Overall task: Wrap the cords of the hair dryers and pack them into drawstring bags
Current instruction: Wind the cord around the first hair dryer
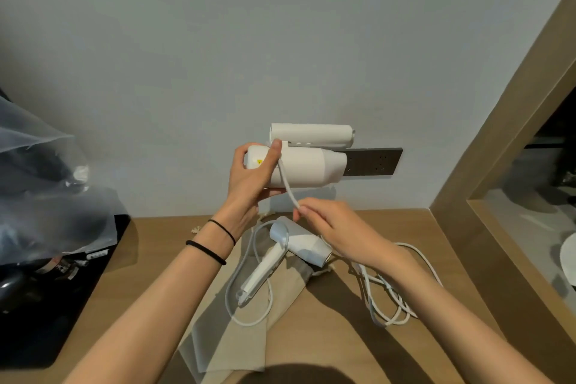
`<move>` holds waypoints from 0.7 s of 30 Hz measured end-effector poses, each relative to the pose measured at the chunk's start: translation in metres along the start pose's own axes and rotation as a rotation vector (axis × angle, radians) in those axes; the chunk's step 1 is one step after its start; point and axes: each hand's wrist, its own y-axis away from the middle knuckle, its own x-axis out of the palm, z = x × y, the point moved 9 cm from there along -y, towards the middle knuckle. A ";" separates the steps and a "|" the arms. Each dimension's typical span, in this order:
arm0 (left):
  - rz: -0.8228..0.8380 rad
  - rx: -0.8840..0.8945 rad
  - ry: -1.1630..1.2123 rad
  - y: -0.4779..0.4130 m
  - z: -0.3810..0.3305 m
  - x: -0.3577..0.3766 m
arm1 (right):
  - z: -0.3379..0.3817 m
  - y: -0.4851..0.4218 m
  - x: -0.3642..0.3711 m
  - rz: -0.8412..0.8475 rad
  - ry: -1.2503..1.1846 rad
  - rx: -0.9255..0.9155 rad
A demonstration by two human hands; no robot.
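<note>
My left hand (251,178) grips a white folded hair dryer (307,165) held up in front of the wall, thumb pressing its cord against the body. My right hand (330,227) pinches that white cord (288,185) just below the dryer. The rest of the cord (396,299) trails in loose loops on the wooden counter at the right. A second white hair dryer (296,248) lies unfolded on a beige drawstring bag (249,337), its own cord (246,284) looping around its handle.
A dark socket strip (374,162) is on the wall behind the held dryer. A black tray (46,305) with items under clear plastic (34,184) sits at the left. A wooden frame (486,196) borders the counter's right side.
</note>
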 end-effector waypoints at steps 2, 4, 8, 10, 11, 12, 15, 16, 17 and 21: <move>0.048 -0.040 0.014 0.004 0.007 0.007 | -0.003 0.000 0.011 0.029 -0.077 -0.004; 0.082 -0.063 0.019 0.007 0.013 0.010 | -0.015 0.003 0.017 0.053 -0.179 0.030; 0.078 -0.092 0.068 0.006 0.019 0.004 | -0.053 0.020 0.025 0.172 -0.147 0.138; 0.076 -0.113 0.138 0.002 0.020 -0.003 | -0.079 0.034 0.017 0.136 -0.151 0.230; 0.070 -0.114 0.152 -0.001 0.020 -0.008 | -0.092 0.041 0.007 0.071 -0.185 0.289; 0.062 -0.107 0.148 -0.004 0.020 -0.015 | -0.103 0.047 -0.006 -0.009 -0.222 0.346; 0.051 -0.107 0.106 -0.011 0.025 -0.032 | -0.124 0.059 -0.050 -0.226 -0.203 0.437; 0.058 -0.131 0.118 -0.011 0.031 -0.035 | -0.128 0.060 -0.064 -0.275 -0.179 0.447; 0.068 -0.163 0.149 -0.010 0.037 -0.036 | -0.131 0.060 -0.074 -0.311 -0.165 0.455; 0.076 -0.221 0.288 -0.006 0.047 -0.031 | -0.126 0.057 -0.102 -0.426 -0.129 0.467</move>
